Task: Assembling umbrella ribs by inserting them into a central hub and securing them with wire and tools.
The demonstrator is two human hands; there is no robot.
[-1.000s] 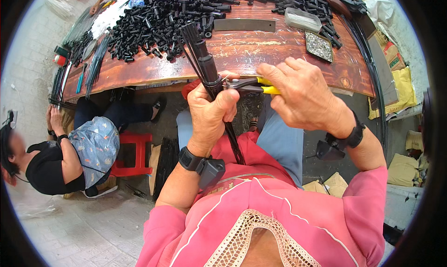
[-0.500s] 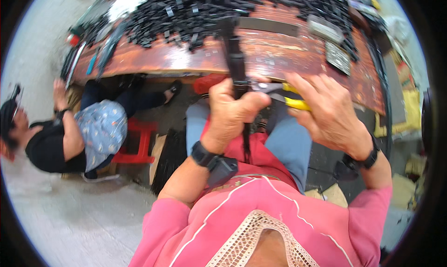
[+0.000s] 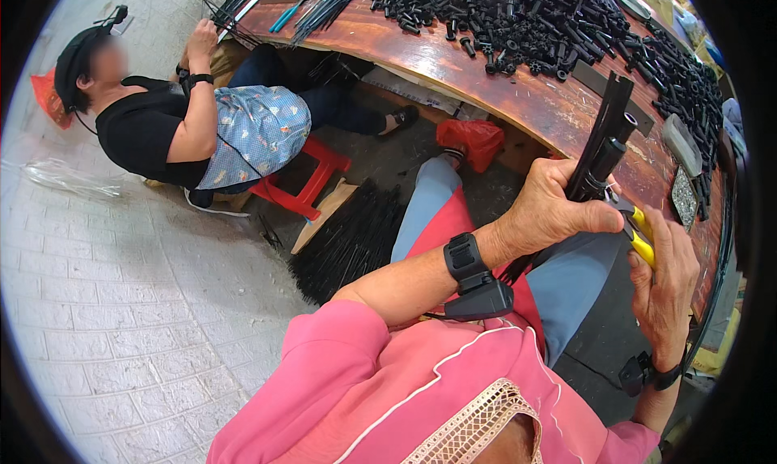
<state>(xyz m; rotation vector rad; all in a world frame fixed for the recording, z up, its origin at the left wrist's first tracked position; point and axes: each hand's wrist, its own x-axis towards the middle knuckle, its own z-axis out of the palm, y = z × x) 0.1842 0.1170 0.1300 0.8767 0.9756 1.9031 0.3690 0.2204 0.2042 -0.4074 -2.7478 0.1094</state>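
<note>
My left hand (image 3: 549, 209) is closed around a bundle of long, thin black strips (image 3: 615, 100), held nearly upright above my lap. A black tubular fitting (image 3: 605, 160) sits against the bundle, just above my thumb. In my right hand (image 3: 668, 282) is a pair of pliers with yellow handles (image 3: 642, 236). Their jaws meet the bundle or fitting beside my left thumb. My left fingers hide exactly what the jaws touch. The lower ends of the strips hang below my left hand, mostly covered by my wrist.
The wooden table (image 3: 453, 55) bears a heap of black tubular parts (image 3: 518, 19), a flat metal bar (image 3: 595, 79) and a clear box (image 3: 682, 144). Black strips (image 3: 348, 245) lie on the floor. At left, a co-worker (image 3: 162, 124) sits by a red stool (image 3: 303, 180).
My view has swung left, so the table and hands appear farther right. The bundle leans more. Both hands keep their holds, and the co-worker shows more fully.
</note>
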